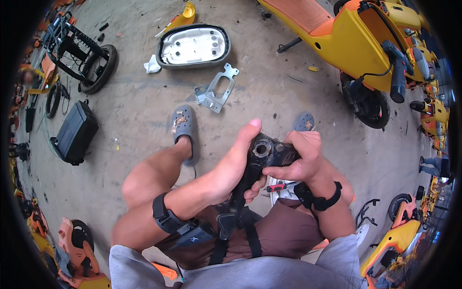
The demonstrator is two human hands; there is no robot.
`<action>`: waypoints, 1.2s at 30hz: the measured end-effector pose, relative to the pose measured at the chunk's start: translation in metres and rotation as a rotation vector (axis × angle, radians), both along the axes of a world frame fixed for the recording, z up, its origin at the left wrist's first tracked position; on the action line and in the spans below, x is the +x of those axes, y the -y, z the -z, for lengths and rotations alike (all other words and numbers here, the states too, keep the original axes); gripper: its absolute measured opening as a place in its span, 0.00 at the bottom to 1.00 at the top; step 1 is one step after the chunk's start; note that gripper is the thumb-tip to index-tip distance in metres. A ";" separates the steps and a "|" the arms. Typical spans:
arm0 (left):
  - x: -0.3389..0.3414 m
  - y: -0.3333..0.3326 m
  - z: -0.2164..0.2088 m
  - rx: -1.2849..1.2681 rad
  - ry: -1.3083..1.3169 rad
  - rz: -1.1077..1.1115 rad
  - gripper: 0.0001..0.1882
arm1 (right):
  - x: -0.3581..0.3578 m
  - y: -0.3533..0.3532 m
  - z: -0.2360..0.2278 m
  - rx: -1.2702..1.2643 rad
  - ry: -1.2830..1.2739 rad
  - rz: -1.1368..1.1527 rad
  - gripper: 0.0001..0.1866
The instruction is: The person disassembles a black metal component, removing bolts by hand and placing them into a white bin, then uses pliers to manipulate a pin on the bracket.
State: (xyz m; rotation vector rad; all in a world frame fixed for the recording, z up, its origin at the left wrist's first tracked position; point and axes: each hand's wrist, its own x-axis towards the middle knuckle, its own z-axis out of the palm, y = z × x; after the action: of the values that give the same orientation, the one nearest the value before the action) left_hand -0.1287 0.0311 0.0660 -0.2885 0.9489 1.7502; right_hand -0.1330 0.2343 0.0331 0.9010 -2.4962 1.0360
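Over my lap I hold a black metal part (270, 153) with a round bushing-like hole at its upper end and worn, dirty patches. My left hand (237, 161) is wrapped round its left side, thumb pointing up along it. My right hand (303, 153) grips the short right end, its thumb pressed against the near side. The lower end of the part runs down toward my lap, partly hidden by my left hand. Just beneath my hands, a tool with a red and black handle (276, 188) lies by a white object (285, 192), mostly covered.
On the floor ahead are a metal bracket (226, 86), an upturned seat with a white underside (195, 47) and a yellow panel (182, 17). A black battery-like box (77, 130) and a wheeled black frame (82, 53) stand left. A yellow scooter (344, 43) stands right.
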 end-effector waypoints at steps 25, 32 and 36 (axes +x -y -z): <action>-0.004 0.001 -0.002 -0.134 0.092 -0.047 0.47 | -0.001 0.015 0.006 0.027 -0.097 0.023 0.31; -0.002 0.004 0.013 -0.132 0.192 0.004 0.45 | 0.011 0.020 0.013 0.158 -0.052 0.117 0.32; 0.005 0.004 0.013 -0.099 0.146 -0.009 0.46 | 0.008 0.014 0.015 0.123 -0.084 0.040 0.32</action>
State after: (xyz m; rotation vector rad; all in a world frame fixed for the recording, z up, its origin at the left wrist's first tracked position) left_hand -0.1232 0.0272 0.0527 -0.4782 0.9303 1.6691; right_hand -0.1250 0.2206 0.0184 0.9055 -2.5193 0.8224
